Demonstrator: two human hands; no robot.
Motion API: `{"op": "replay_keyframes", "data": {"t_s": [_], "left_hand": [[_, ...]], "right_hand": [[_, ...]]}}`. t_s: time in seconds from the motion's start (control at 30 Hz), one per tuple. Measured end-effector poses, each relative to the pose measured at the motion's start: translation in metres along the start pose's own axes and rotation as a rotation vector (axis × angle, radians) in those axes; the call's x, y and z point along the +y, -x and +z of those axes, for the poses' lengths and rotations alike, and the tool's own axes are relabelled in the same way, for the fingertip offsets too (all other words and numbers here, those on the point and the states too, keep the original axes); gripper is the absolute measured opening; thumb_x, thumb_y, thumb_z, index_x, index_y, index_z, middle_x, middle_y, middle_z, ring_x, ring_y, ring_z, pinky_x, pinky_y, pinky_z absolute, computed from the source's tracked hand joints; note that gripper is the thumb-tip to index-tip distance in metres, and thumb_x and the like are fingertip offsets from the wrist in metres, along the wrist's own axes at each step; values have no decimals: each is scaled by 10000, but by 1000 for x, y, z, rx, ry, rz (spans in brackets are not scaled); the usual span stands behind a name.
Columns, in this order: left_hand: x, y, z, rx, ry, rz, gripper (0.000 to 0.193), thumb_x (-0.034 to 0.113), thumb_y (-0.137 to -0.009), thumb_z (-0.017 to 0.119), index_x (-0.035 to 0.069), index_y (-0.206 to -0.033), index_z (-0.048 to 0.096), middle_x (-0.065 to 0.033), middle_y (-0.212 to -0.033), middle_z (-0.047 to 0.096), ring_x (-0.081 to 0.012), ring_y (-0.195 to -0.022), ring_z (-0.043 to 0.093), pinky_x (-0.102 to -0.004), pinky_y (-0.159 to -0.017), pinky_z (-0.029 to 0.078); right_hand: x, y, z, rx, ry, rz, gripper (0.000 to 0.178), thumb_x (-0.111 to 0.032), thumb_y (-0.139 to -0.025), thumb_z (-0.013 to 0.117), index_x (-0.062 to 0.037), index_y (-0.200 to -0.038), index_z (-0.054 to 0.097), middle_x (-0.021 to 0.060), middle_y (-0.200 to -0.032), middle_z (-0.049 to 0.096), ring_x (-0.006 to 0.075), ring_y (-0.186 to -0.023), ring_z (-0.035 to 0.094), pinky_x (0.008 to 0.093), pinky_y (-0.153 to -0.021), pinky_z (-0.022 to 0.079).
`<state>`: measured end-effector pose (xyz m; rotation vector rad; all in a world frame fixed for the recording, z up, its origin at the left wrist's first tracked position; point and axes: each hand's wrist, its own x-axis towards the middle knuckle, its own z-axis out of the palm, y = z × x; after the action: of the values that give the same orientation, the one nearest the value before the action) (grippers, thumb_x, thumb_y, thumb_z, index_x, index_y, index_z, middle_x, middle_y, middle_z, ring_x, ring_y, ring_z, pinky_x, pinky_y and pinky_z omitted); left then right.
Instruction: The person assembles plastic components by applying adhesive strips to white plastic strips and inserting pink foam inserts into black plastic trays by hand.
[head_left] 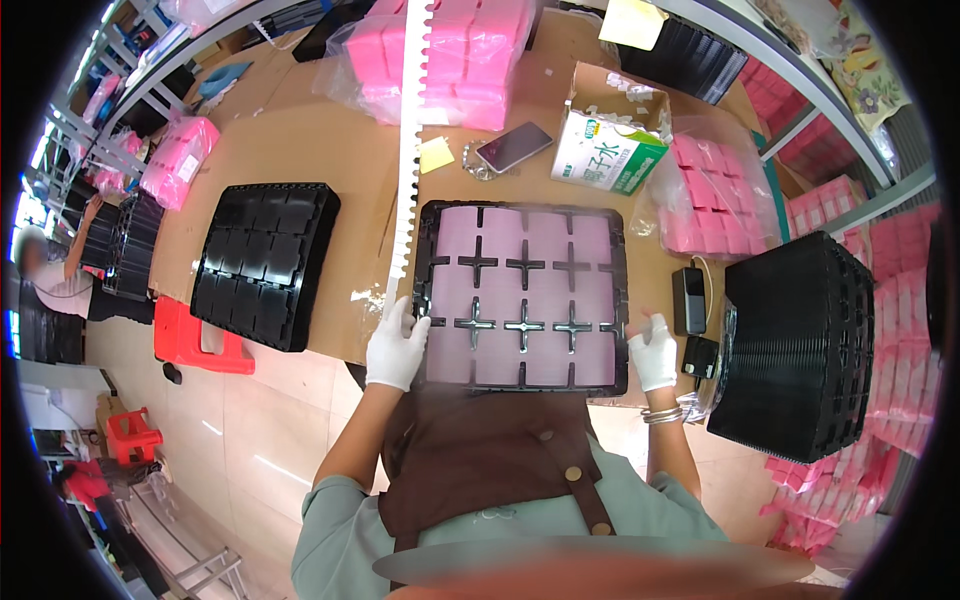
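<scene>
A black plastic tray (622, 290) lies before me, its several compartments filled with flat pale-pink sheets (548, 343) around black cross-shaped dividers. My left hand (396, 350), in a white glove, has its fingers curled at the tray's left edge. Just above those fingers ends a long white strip with a toothed edge (409, 150); whether they touch it is unclear. Beside the tray's right edge is my right hand (655, 358), gloved in white, its fingers apart and nothing visible in them.
Another black tray (268, 262) lies to the left. At right stands a tall stack of black trays (800, 345), near a black adapter (690, 300). Farther back are a phone (515, 147), an open carton (605, 150) and bagged pink blocks (720, 190). A person (60, 275) works far left.
</scene>
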<state>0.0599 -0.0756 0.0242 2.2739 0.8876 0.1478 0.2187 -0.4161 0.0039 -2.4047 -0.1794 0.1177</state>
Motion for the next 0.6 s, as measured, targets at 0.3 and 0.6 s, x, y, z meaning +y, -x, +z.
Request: {"op": "replay_keyframes", "data": {"t_s": [0.3,0.6], "left_hand": [[35,-124,41,127,-6,475,296,219,-895,501,16,-1101,561,-242,-1034,541,-390,-964,529,-418,-845,438],[75,-201,23,-317,-674,480,349,411,-848,509,101,-937,645,-187,-1003,573,-339,-956,562,-411,-837,452]], "right_hand": [[-68,-51,34,-7,105,-453,474,-125,-734,658,4,-1161,497,211,-1115,536,377,-1022,524,407,-882,439],[-56,-51,47,-185,-74,-394,426,-121,-743,670,8,-1124,528,208,-1081,551,348,-964,559,388,-836,461]]}}
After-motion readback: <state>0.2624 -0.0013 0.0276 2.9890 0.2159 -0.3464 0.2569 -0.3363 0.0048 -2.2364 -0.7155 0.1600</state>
